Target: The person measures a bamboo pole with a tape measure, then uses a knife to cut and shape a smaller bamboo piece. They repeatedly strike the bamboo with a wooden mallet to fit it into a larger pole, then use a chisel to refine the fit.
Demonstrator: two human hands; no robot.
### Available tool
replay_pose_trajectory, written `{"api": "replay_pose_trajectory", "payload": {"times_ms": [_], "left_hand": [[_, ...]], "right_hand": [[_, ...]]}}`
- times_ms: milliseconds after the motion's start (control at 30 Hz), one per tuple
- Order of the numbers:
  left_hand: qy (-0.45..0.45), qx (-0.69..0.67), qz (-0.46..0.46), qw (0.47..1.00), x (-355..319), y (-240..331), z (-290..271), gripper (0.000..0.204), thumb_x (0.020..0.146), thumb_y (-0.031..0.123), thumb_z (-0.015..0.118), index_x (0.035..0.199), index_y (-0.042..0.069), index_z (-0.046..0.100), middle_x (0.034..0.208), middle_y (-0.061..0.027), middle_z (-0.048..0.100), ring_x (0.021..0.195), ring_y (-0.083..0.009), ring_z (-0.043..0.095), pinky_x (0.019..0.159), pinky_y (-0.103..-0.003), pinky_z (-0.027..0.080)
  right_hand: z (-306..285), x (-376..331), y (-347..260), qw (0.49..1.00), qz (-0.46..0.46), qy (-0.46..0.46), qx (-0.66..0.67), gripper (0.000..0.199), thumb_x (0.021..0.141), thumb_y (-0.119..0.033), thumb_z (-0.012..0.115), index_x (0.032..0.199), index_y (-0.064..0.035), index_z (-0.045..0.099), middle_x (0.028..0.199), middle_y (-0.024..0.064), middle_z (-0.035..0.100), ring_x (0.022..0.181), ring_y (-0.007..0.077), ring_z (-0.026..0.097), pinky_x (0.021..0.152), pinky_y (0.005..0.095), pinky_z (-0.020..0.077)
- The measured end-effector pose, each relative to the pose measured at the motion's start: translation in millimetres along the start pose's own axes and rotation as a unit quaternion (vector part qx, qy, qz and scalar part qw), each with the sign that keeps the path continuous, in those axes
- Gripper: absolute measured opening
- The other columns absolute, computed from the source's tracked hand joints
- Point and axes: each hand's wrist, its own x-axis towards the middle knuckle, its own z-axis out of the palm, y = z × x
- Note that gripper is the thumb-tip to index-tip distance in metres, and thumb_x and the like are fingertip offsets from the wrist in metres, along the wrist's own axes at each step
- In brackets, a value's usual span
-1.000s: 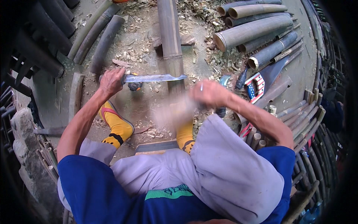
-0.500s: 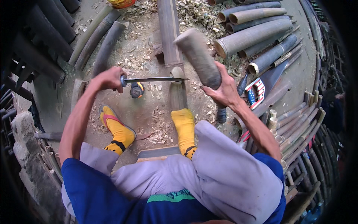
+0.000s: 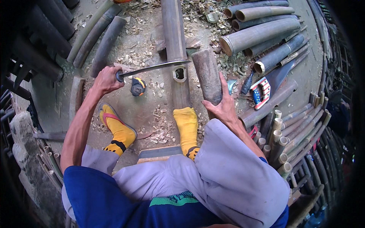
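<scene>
My left hand (image 3: 107, 80) is closed round the handle of a long knife (image 3: 156, 67), whose blade reaches right across a thick bamboo pole (image 3: 175, 34). Just below the blade, the pole has a squarish hole (image 3: 180, 74) with pale cut edges. In my right hand (image 3: 224, 109) is a thick, worn wooden mallet (image 3: 207, 74), tilted slightly left beside the pole and apart from the blade. My foot in a yellow sock (image 3: 186, 125) rests on the pole's near end. The other foot (image 3: 117, 127), in a flip-flop, is on the ground.
A tape measure (image 3: 138, 86) lies left of the pole. At right are a handsaw (image 3: 261, 91), a dark-handled tool (image 3: 247, 83) and several cut bamboo lengths (image 3: 262, 36). More bamboo (image 3: 108, 45) lies at upper left. Chips (image 3: 197, 19) litter the ground.
The knife has risen off the cut, its tip moving up the pole. A curled piece there is gone, showing the hole. The mallet has dropped lower and stands more upright.
</scene>
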Motion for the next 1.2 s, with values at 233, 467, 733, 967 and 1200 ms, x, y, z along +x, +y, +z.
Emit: {"api": "replay_pose_trajectory", "payload": {"times_ms": [233, 467, 733, 967, 1200], "left_hand": [[-0.016, 0.011, -0.034, 0.999, 5, 2, -6, 0.032, 0.061, 0.019, 0.065, 0.09, 0.004, 0.066, 0.073, -0.0209, 0.064, 0.073, -0.0377, 0.063, 0.07, -0.044, 0.051], [-0.027, 0.021, -0.039, 0.999, 4, 9, -9, 0.034, 0.062, 0.019, 0.064, 0.094, 0.007, 0.067, 0.076, -0.0196, 0.065, 0.075, -0.0371, 0.064, 0.071, -0.043, 0.051], [-0.042, 0.03, -0.051, 0.997, 7, 4, -9, 0.035, 0.062, 0.02, 0.068, 0.095, 0.008, 0.067, 0.078, -0.0186, 0.066, 0.077, -0.0357, 0.065, 0.072, -0.042, 0.051], [-0.025, 0.031, -0.035, 0.999, 5, 6, -8, 0.035, 0.062, 0.02, 0.068, 0.094, 0.007, 0.067, 0.078, -0.0185, 0.066, 0.077, -0.0358, 0.065, 0.072, -0.043, 0.051], [-0.031, 0.036, -0.044, 0.998, 5, 5, -8, 0.034, 0.062, 0.021, 0.067, 0.094, 0.009, 0.067, 0.077, -0.0188, 0.065, 0.076, -0.0365, 0.064, 0.072, -0.043, 0.051]], "right_hand": [[10, 7, -2, 1.0, 0.002, -0.003, 0.023, 0.099, 0.071, -0.015, 0.071, 0.148, -0.011, 0.009, 0.136, 0.0293, 0.041, 0.122, 0.0396, 0.047, 0.104, 0.0411, 0.0386], [11, 6, 3, 1.0, 0.01, -0.003, 0.027, 0.101, 0.067, -0.015, 0.075, 0.148, -0.0142, 0.014, 0.137, 0.0255, 0.041, 0.121, 0.0376, 0.049, 0.102, 0.0413, 0.0409], [11, 5, 2, 1.0, -0.021, -0.007, -0.002, 0.099, 0.071, -0.014, 0.07, 0.148, -0.0117, 0.009, 0.134, 0.0295, 0.043, 0.119, 0.0419, 0.049, 0.102, 0.042, 0.0401], [11, 4, 9, 1.0, -0.015, -0.011, 0.006, 0.098, 0.071, -0.014, 0.071, 0.148, -0.0099, 0.011, 0.139, 0.0294, 0.037, 0.126, 0.0423, 0.042, 0.105, 0.0421, 0.0363], [9, 4, 10, 1.0, -0.027, -0.007, 0.003, 0.097, 0.071, -0.014, 0.071, 0.148, -0.0093, 0.011, 0.139, 0.031, 0.036, 0.126, 0.0428, 0.042, 0.105, 0.0421, 0.0359]]}}
